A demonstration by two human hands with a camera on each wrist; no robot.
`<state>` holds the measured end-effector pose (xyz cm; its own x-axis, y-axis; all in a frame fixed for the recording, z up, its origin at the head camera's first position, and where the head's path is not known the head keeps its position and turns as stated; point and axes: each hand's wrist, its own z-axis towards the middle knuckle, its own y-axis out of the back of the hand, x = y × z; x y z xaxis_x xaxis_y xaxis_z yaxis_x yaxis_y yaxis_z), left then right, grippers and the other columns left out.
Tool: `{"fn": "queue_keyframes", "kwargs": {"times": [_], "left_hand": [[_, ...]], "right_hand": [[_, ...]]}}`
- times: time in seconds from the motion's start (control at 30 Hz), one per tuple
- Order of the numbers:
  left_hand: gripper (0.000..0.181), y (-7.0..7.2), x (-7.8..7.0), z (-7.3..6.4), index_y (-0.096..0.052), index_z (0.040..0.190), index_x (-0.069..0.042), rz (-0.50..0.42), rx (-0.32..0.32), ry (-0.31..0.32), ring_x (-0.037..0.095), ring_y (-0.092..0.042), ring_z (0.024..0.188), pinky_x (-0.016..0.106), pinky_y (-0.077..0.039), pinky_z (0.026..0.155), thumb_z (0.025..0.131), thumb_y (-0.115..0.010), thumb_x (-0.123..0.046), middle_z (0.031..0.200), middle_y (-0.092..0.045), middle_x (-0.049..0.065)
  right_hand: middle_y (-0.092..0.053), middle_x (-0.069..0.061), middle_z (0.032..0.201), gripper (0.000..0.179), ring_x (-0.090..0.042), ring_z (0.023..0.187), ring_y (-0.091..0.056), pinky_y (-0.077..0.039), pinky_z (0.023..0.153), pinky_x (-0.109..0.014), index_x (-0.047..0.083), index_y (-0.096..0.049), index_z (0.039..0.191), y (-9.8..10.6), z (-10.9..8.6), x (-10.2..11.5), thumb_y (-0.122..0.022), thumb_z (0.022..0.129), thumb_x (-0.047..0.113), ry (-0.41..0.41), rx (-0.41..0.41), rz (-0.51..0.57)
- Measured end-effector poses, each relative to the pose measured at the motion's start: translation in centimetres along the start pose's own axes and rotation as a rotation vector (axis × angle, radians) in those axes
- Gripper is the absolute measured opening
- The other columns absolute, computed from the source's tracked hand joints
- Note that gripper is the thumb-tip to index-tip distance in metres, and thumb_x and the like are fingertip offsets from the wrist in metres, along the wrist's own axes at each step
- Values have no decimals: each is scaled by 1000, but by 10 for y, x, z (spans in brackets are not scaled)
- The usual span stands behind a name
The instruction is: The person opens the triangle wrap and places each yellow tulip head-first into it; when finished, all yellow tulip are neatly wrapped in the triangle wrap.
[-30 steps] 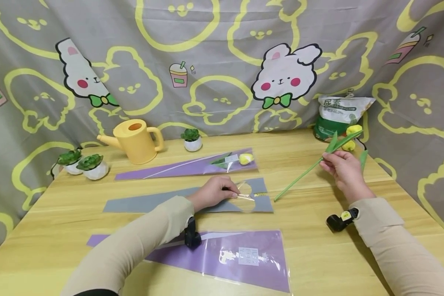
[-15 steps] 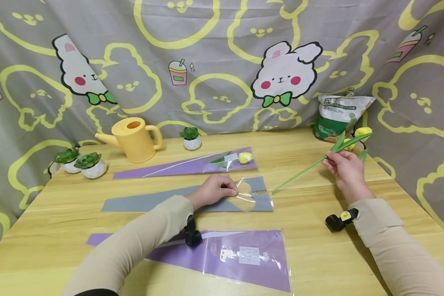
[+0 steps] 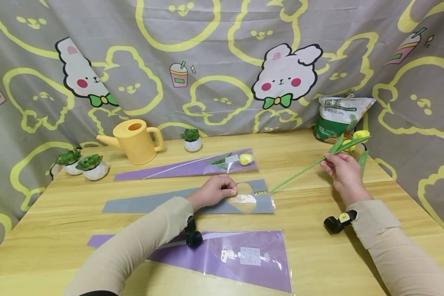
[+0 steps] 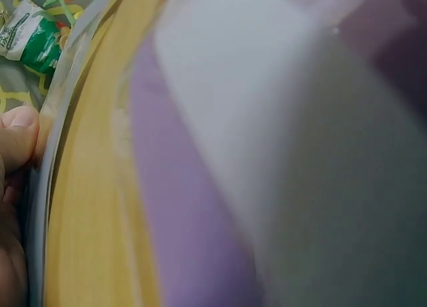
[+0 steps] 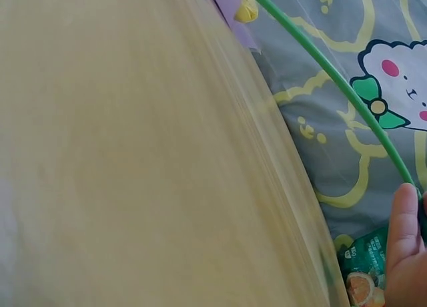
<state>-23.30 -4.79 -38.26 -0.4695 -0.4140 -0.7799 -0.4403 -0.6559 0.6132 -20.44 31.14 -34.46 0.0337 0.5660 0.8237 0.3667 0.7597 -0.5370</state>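
Observation:
In the head view my left hand [image 3: 216, 191] lies on the grey flower sleeve [image 3: 144, 200], thumb and fingers pinching its clear film beside the round window. The left wrist view shows the thumb [image 4: 19, 130] against the sleeve's edge. My right hand [image 3: 343, 172] pinches an artificial yellow tulip by its green stem [image 3: 297, 176], just below the leaves. Its bloom [image 3: 361, 135] points to the back right. The stem's lower end is at the sleeve's wide right edge, next to the gold lettering; whether it is inside I cannot tell. In the right wrist view the stem [image 5: 333, 77] slants up from the fingers.
A purple sleeve with a tulip [image 3: 181, 165] lies behind; another purple sleeve [image 3: 266, 271] lies in front. A yellow watering can [image 3: 135, 142], potted succulents [image 3: 92, 166] and a green-white bag [image 3: 334, 119] stand at the back. More yellow tulips sit near the bag, partly hidden.
The tulip's stem end has moved left and up to the grey sleeve's wide edge. Creases in the film at my left fingers have smoothed out. The left hand has barely moved.

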Motion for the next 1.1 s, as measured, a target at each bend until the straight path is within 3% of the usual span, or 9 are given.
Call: {"fn": "queue_keyframes", "kwargs": {"times": [0.3, 0.63, 0.87, 1.1], "left_hand": [[15, -1, 0, -1, -69, 88, -6, -71, 13, 13, 6, -53, 75, 21, -47, 69, 76, -76, -11, 84, -63, 2], [25, -2, 0, 0, -69, 92, -8, 48, 38, -51, 9, -50, 81, 21, -45, 75, 72, -79, -18, 87, -58, 1], [16, -1, -4, 2, -74, 91, -9, 70, 65, -54, 7, -49, 78, 21, -43, 71, 76, -75, -15, 83, -57, -2], [9, -2, -1, 0, -75, 87, -10, 15, 20, -30, 7, -52, 76, 21, -44, 70, 79, -73, -13, 80, -60, -2]], "right_hand": [[-63, -5, 66, 12, -15, 60, -64, -54, 60, -22, 3, -57, 75, 0, 0, -4, -60, 85, -4, -16, 39, 50], [-63, -6, 66, 15, -15, 60, -64, -54, 60, -22, 3, -59, 73, -6, 0, -6, -58, 86, -4, -35, 56, 79], [-62, -6, 67, 11, -15, 61, -63, -54, 61, -22, 3, -58, 76, -4, 1, -5, -61, 85, -4, -27, 53, 82], [-62, -6, 66, 11, -15, 61, -64, -54, 62, -22, 3, -58, 76, 0, 1, -2, -61, 85, -4, -18, 48, 95]]}}
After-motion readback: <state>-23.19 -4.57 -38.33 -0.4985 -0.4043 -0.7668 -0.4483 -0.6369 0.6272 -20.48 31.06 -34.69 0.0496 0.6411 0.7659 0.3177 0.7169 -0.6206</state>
